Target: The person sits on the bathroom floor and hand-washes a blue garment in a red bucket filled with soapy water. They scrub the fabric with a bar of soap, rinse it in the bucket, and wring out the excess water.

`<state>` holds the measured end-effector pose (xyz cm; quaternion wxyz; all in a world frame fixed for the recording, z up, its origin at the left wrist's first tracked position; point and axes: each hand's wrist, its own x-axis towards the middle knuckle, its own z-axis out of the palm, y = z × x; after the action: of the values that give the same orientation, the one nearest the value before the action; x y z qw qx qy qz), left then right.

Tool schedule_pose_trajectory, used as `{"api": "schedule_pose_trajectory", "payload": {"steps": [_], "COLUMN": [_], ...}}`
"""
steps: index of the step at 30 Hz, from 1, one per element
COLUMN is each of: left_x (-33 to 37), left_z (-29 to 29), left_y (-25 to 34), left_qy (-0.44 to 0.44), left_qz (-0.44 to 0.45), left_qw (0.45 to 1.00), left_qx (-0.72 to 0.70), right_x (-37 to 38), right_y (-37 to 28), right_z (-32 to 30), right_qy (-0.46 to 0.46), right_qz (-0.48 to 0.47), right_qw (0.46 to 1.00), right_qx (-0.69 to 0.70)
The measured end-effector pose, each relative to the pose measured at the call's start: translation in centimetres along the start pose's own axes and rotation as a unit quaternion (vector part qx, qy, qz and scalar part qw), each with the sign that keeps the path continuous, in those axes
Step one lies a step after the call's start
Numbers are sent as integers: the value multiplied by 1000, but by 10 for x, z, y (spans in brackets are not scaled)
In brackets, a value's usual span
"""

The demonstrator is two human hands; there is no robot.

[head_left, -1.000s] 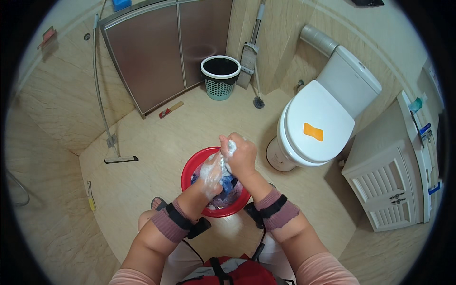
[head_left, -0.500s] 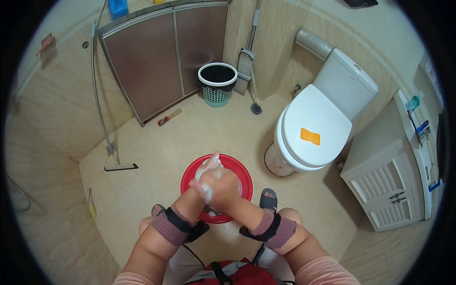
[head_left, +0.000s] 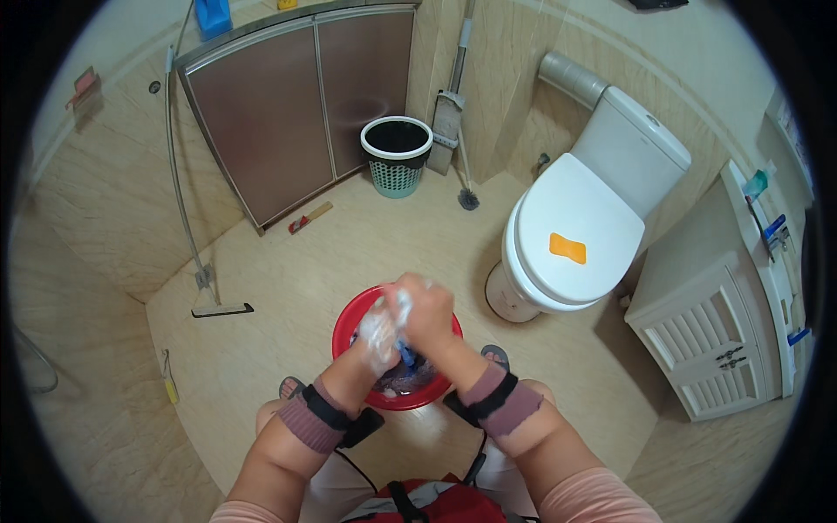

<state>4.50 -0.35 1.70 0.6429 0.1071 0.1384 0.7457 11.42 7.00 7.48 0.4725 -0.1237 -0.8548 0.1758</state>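
Note:
Over a red basin (head_left: 347,324) on the floor, my two hands are together and covered in white suds. My left hand (head_left: 377,338) is low over the basin, foamy and slightly blurred, its fingers curled against the other hand. My right hand (head_left: 427,312) is closed in a fist above the basin's far right rim. Between them is soapy cloth (head_left: 407,356), with a blue part hanging below; its full shape is hidden by the hands and foam. Dark wet fabric (head_left: 408,382) lies in the basin.
A white toilet (head_left: 580,231) with an orange patch stands to the right, near a white cabinet (head_left: 706,331). A bin (head_left: 397,174), a red-and-wood brush (head_left: 310,218) and a toilet brush (head_left: 469,199) are farther off. A floor squeegee (head_left: 222,309) leans at the left.
My right hand has moved up and to the right, from over the left hand to beside it. The blue cloth and dark fabric now show below.

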Motion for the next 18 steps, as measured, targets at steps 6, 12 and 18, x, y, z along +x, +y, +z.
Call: {"api": "schedule_pose_trajectory", "payload": {"steps": [6,12,18], "left_x": [-8,-13,-20], "left_z": [-19,63,51], "left_y": [11,7,50], "left_qy": [-51,169,243], "left_qz": [20,112,83], "left_qw": [998,944,962], "left_qx": [-35,262,97], "right_x": [-2,0,24], "right_y": [-58,35,44], "right_z": [-19,0,-30], "right_qy": [-61,-31,-84], "right_qz": [-29,158,403], "right_qw": [994,985,823], "right_qx": [80,-64,390]}}
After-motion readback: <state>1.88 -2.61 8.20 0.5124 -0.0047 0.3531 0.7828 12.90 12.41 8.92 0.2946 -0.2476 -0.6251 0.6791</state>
